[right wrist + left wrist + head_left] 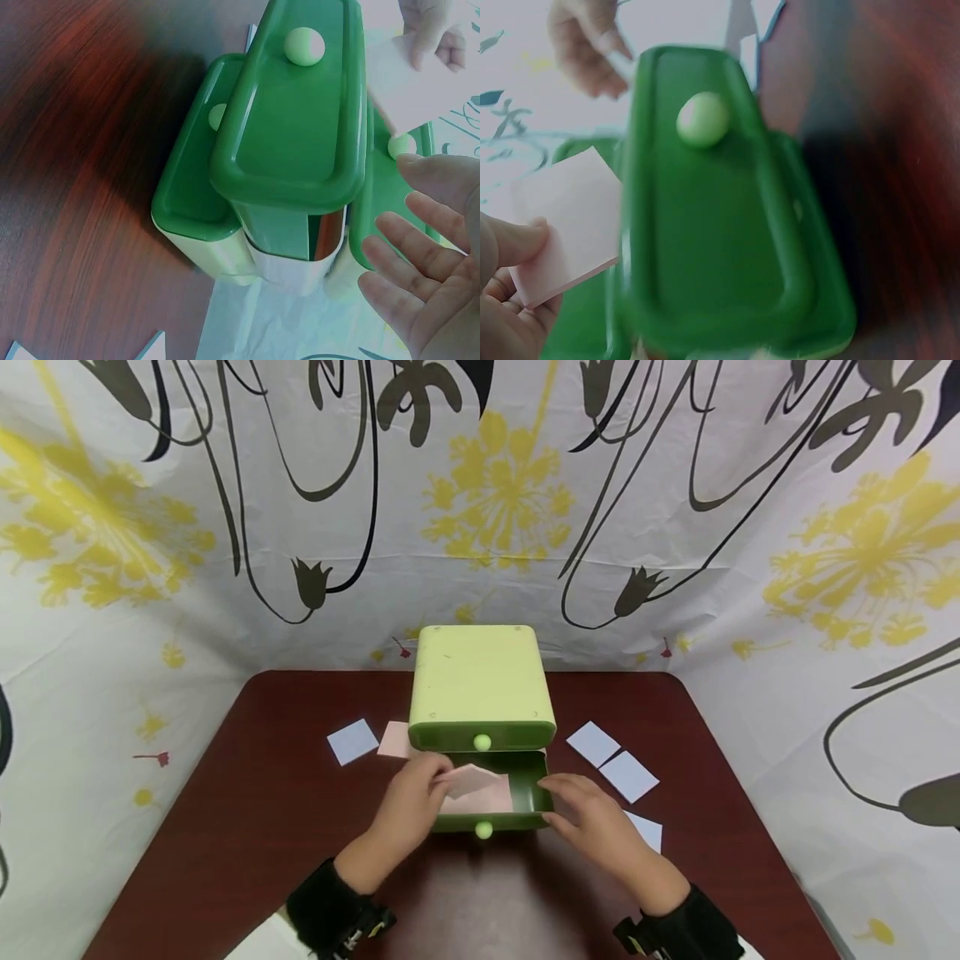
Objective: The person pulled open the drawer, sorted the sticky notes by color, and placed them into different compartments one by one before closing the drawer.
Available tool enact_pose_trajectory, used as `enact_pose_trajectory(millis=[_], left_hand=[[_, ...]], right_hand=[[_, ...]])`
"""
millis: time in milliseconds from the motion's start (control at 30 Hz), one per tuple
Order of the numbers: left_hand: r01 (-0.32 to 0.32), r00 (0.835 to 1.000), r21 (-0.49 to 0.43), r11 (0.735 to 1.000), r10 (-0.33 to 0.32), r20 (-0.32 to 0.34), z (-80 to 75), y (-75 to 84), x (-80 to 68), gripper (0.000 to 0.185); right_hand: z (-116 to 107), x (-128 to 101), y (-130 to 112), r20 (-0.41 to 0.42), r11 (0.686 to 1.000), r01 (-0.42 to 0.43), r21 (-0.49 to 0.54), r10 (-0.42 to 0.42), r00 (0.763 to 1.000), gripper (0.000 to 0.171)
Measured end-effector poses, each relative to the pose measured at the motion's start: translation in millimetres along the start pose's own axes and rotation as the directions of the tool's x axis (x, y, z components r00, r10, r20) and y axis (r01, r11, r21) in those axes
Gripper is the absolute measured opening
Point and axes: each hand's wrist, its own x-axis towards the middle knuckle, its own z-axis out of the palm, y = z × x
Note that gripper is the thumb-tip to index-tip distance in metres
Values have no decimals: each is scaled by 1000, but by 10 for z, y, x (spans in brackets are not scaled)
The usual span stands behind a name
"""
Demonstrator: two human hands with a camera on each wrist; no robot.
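Brown table [247, 827] | left hand [408, 810] fingers pinch pink note [472, 781] | right hand [600, 827] fingers spread beside drawer [534, 777]

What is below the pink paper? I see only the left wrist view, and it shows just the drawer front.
Observer: The left hand holds the pink paper over the open lower drawer.
Operator: Does the right hand hold something?
Observer: No. The right hand is at the drawer's right rim, fingers straight, palm empty.
Operator: Are more papers on the table?
Observer: Yes. Three pale blue cards lie right of the green box; one blue card and a pink card lie left.
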Motion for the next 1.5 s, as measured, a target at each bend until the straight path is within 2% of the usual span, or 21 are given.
enact_pose_trajectory(millis=[100,167,400,600,700,800,900,1133,1500], left_hand=[[-36,997,5,999,35,62,152,44,60,14],[-38,994,6,999,37,98,226,76,97,14],[-6,974,0,1000,6,228,382,148,199,10],[13,953,-24,1000,-5,302,488,159,300,4],[44,934,-33,999,-29,356,536,166,356,5],[78,908,-29,997,-59,414,581,174,396,11],[94,893,-27,995,-72,444,622,181,422,16],[108,898,-8,994,-94,430,693,190,440,26],[27,924,-8,1000,-22,382,723,134,395,28]], right_hand=[[-7,-10,28,-2,1000,0,-5,0,1000,42],[-17,-19,45,-6,1000,4,-7,-4,1000,43],[-59,-91,96,-39,1000,-7,-26,6,999,44],[-91,-143,169,-49,999,-30,-32,28,998,45],[-103,-162,199,-49,999,-41,-34,40,998,45],[-111,-177,218,-46,998,-51,-31,50,998,45],[-117,-189,233,-47,998,-61,-27,60,997,45],[-127,-215,264,-49,996,-85,-27,83,995,45],[-113,-220,255,-50,996,-84,-34,82,995,43]])
